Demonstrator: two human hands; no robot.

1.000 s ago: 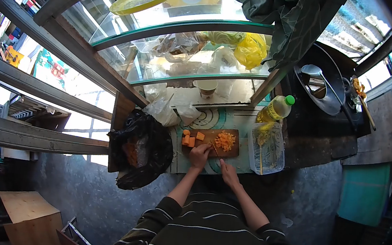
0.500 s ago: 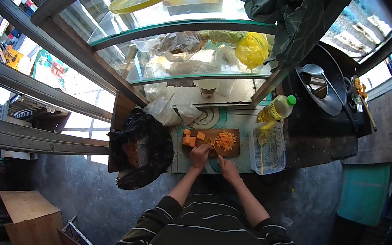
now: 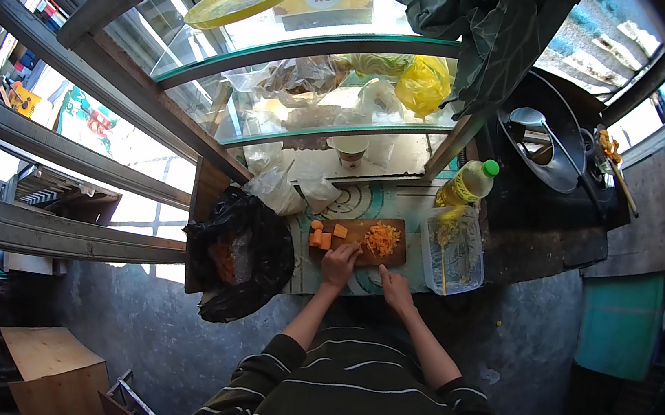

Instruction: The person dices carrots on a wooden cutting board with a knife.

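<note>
A wooden cutting board lies on the counter, with chopped orange carrot bits at its right side and several carrot chunks at its upper left. My left hand is at the board's front edge, its fingers closed and pressed down on a carrot piece they mostly cover. Just right of it, my right hand is wrapped round a knife handle at the board's lower right corner; the blade is hard to make out. Both hands are apart from each other.
Left of the board sits a black plastic bag. To the right are a clear plastic container and an oil bottle with a green cap. A wok with a ladle stands far right; a glass display case rises behind.
My right hand has moved slightly right and down, away from my left hand. My left hand stays at nearly the same spot on the board.
</note>
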